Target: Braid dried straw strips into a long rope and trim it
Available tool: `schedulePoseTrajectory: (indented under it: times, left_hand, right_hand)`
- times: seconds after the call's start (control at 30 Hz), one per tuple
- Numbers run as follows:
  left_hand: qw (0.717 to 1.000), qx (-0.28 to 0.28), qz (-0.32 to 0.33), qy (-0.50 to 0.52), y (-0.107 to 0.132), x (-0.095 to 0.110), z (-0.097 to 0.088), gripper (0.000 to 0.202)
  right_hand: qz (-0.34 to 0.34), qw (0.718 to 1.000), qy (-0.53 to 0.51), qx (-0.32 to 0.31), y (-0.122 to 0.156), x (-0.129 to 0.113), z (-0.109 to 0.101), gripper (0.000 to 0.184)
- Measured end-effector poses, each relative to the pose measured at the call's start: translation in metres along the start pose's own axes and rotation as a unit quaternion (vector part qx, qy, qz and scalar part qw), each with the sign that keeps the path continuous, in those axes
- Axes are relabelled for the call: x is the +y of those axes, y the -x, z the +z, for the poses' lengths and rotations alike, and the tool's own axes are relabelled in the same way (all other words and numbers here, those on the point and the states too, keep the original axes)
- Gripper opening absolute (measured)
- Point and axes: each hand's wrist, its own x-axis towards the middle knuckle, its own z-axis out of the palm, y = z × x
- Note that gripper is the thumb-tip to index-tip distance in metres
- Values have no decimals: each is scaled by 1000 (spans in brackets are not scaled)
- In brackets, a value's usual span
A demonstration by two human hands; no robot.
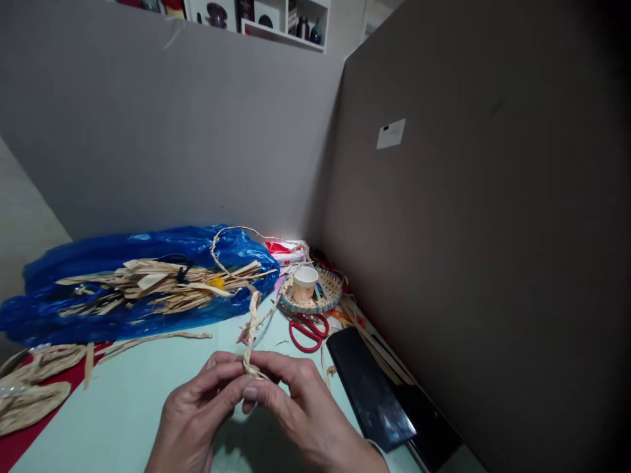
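Both my hands meet near the front of the pale green table, pinching a twisted cord of dry, straw-coloured plant fibre (pixel 253 322). My left hand (pixel 200 407) has its thumb and fingers closed on the cord's lower end. From the other side my right hand (pixel 300 401) grips the same spot, its thumb tip touching the left thumb. Above the fingers the cord stands up, and a thinner strand seems to run from it toward the basket. Part of the cord's end is hidden between my fingers.
Dry fibre strips (pixel 162 282) lie on a blue plastic bag (pixel 44 263). Red-handled scissors (pixel 308 334) sit before a woven basket (pixel 332 292) holding a paper cup (pixel 305 284). A black flat case (pixel 369 387) lies right; woven soles (pixel 34 404) lie left. Grey partitions (pixel 197 131) enclose the table (pixel 113 407).
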Motion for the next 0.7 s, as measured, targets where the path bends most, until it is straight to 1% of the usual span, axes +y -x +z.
schedulePoseTrajectory:
  times: [0.07, 0.13, 0.2, 0.23, 0.27, 0.3, 0.37, 0.4, 0.47, 0.53, 0.57, 0.63, 0.7]
  left_hand:
    - [1000, -5, -23, 15, 1, -4, 2, 16]
    - [999, 12, -32, 26, 1, -5, 3, 19]
    - [998, 34, -34, 36, -2, -1, 6, 23]
    - [997, 35, -39, 47, -4, 3, 8, 27]
    - [996, 27, -59, 68, -6, 7, 11, 29]
    - [992, 2, -84, 91, -8, 11, 15, 30]
    - [987, -39, -105, 117, -12, 19, 22, 30]
    - [986, -52, -101, 123, -13, 22, 26, 27]
    - [985, -60, -75, 140, -17, 26, 33, 19]
    - [980, -59, -54, 183, -20, 26, 39, 10]
    - [975, -55, -53, 209, -22, 25, 42, 11]
    - [965, -32, -66, 252, -28, 23, 46, 24]
    - [960, 7, -84, 267, -33, 20, 48, 34]
  right_hand:
    - [-9, 999, 36, 10, 4, 3, -6, 24]
    - [-7, 995, 95, 18, 8, 3, -12, 27]
    - [6, 991, 137, 7, 12, 4, -16, 29]
    - [16, 989, 148, -3, 14, 4, -17, 30]
    - [25, 988, 152, -14, 16, 5, -17, 31]
    - [36, 988, 149, -27, 17, 6, -17, 30]
    - [64, 989, 129, -36, 18, 8, -16, 30]
    - [77, 990, 113, -31, 18, 10, -15, 31]
    - [95, 992, 77, -10, 16, 12, -16, 33]
    - [97, 994, 51, 23, 14, 15, -16, 35]
    - [97, 994, 41, 36, 13, 17, -15, 36]
    - [96, 994, 18, 53, 12, 22, -11, 40]
    - [102, 993, -33, 49, 11, 28, -3, 45]
